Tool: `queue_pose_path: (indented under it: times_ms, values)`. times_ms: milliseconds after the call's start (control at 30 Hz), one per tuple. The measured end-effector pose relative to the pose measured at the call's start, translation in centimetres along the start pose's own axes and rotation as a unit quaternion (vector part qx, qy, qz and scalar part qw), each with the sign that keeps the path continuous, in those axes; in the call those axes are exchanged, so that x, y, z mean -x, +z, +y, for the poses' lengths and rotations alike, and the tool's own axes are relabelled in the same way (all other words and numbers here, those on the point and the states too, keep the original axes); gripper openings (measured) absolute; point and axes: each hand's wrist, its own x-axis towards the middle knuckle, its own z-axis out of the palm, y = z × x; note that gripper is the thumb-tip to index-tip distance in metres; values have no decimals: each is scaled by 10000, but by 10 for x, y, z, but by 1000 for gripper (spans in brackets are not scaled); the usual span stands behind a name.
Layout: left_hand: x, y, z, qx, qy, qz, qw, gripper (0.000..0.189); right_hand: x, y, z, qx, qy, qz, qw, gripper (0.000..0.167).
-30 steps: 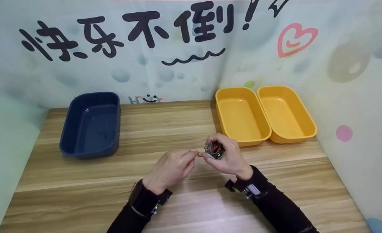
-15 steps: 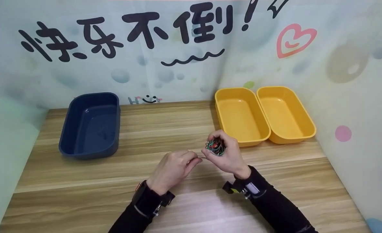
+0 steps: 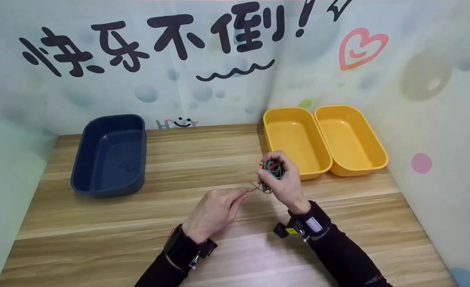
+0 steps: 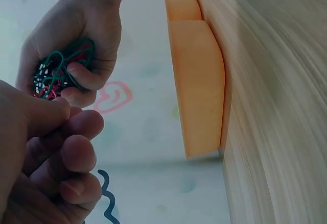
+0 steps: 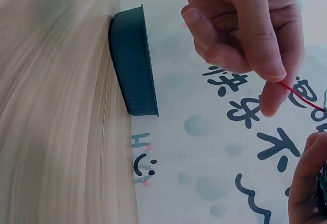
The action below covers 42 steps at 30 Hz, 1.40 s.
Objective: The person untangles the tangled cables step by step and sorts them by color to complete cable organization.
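Note:
My right hand (image 3: pixel 288 184) grips a tangled bundle of thin wires (image 3: pixel 274 168) above the table, near the front of the left yellow bin. Green and red loops show on the bundle (image 4: pixel 61 68) in the left wrist view, over a dark, white-flecked mass; curled fingers hide the rest. To its left, my left hand (image 3: pixel 215 209) pinches the end of a red wire (image 5: pixel 305 98) between thumb and index finger. That wire runs across the gap between the hands to the bundle. Beside it, a short loose wire end sticks out from the bundle.
Two yellow bins (image 3: pixel 298 141) stand side by side at the back right of the wooden table (image 3: pixel 99 235). At the back left is a dark blue bin (image 3: pixel 109 159). A printed backdrop (image 3: pixel 219 91) rises behind the table.
My right hand has moved up and slightly right with the bundle, away from my left hand. A longer stretch of wire now shows between them, and a loose end has come into view.

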Motion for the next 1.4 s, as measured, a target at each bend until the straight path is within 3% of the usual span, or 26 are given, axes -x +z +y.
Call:
queue_pose_path:
  times_ms: [333,500,733,900,1133,1267,1400]
  values:
    - [1,-5,5,96,-139,-227,9996,10,-5,-5,2,85,289,172,9994,25]
    - [2,-11,4,-40,-257,-135,9996,9,-6,-5,3,60,240,280,9993,21]
    - [2,-19,0,-542,-312,53,9980,9,-6,-7,4,581,-30,229,9980,19]
    - [2,-26,-4,-1154,-295,164,9927,11,-5,-9,3,744,-67,-27,9972,19]
    - [2,-36,-14,-1542,-266,414,9868,17,-3,-6,1,787,-352,-569,9947,12]
    - [3,-41,-19,-1802,-184,618,9815,20,-2,-5,3,1438,-1179,-764,9796,11]
    - [3,-45,-26,-1980,-63,838,9766,21,0,-1,3,2221,-2143,-700,9486,13]
